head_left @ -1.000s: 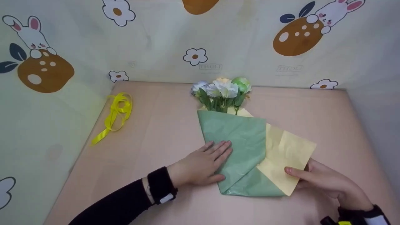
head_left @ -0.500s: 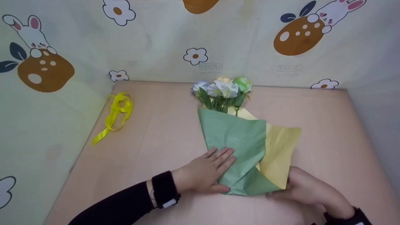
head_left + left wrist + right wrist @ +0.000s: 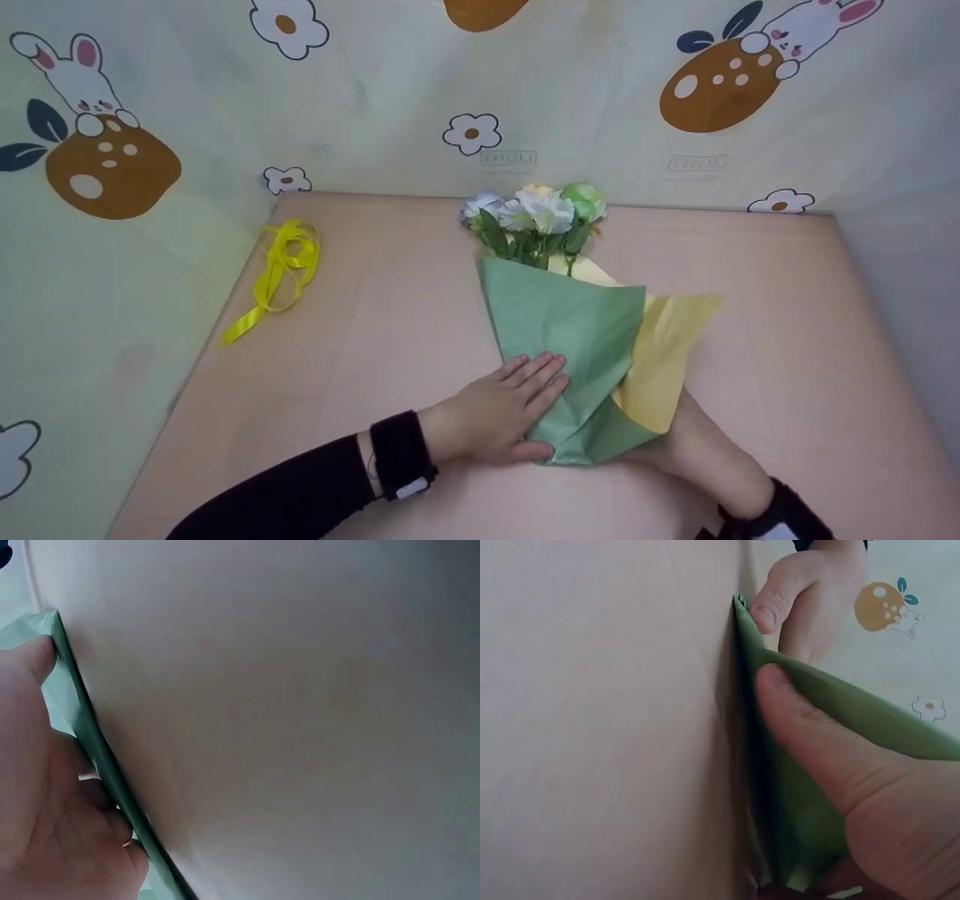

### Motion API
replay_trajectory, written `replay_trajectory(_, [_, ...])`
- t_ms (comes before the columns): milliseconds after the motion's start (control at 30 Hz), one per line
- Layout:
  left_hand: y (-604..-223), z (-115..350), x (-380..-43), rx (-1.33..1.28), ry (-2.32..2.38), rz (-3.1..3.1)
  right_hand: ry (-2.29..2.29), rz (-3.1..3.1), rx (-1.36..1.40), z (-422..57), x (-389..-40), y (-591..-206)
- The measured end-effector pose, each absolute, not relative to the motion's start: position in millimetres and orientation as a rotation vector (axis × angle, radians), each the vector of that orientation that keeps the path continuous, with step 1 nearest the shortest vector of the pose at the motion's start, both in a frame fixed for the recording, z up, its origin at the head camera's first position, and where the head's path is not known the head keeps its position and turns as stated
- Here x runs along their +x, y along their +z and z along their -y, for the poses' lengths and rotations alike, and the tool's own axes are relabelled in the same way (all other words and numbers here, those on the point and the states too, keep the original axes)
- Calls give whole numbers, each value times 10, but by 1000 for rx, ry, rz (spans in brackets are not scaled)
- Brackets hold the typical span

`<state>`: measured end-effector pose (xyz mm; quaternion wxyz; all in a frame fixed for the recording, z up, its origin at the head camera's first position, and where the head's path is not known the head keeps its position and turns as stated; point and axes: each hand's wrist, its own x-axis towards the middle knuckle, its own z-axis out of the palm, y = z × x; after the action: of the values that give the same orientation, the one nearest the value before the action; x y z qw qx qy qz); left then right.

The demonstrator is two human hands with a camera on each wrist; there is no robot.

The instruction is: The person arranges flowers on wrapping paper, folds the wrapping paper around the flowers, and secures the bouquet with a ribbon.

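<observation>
A bouquet of flowers (image 3: pixel 544 210), white, pale blue and green, lies wrapped in wrapping paper (image 3: pixel 570 322) that is green outside and yellow inside. My left hand (image 3: pixel 499 409) rests spread on the green front, its thumb near the bottom fold. At the lower right, my right hand (image 3: pixel 671 442) is behind the raised flap, whose yellow inner side (image 3: pixel 664 360) shows. In the right wrist view its straight thumb (image 3: pixel 810 727) lies along the green outer side. The paper hides most of its other fingers.
A loosely coiled yellow ribbon (image 3: pixel 289 262) lies at the table's left edge. The pinkish table (image 3: pixel 397 300) is bounded by a pale backdrop (image 3: pixel 375 90) printed with rabbits and flowers.
My right hand has moved left and under the paper, from gripping its right corner. The yellow flap has risen and folded inward. My left hand has shifted slightly, still on the paper.
</observation>
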<state>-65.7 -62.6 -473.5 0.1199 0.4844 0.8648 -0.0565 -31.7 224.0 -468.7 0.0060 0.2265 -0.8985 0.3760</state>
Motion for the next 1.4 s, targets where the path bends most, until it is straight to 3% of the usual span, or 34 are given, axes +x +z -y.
replay_trajectory(200, [-4754, 612, -636, 1408, -204, -2558, 1056, 2807, 822, -2069, -434, -4689])
replay_trajectory(500, [-4642, 865, -788, 1320, 231, -2439, 802, 3059, 681, -1897, -474, -4606])
replay_trajectory(733, [-4512, 1277, -949, 885, 994, -2499, 826, 3114, 753, -1770, -585, -4577])
replay_trajectory(900, [-4362, 1316, -1049, 629, 1521, -2307, 729, 3187, 802, -1698, -667, -4565])
replay_trajectory(1400, [-4354, 1204, -1025, 218, 1578, -2286, 547, 3248, 961, -1625, -844, -4668])
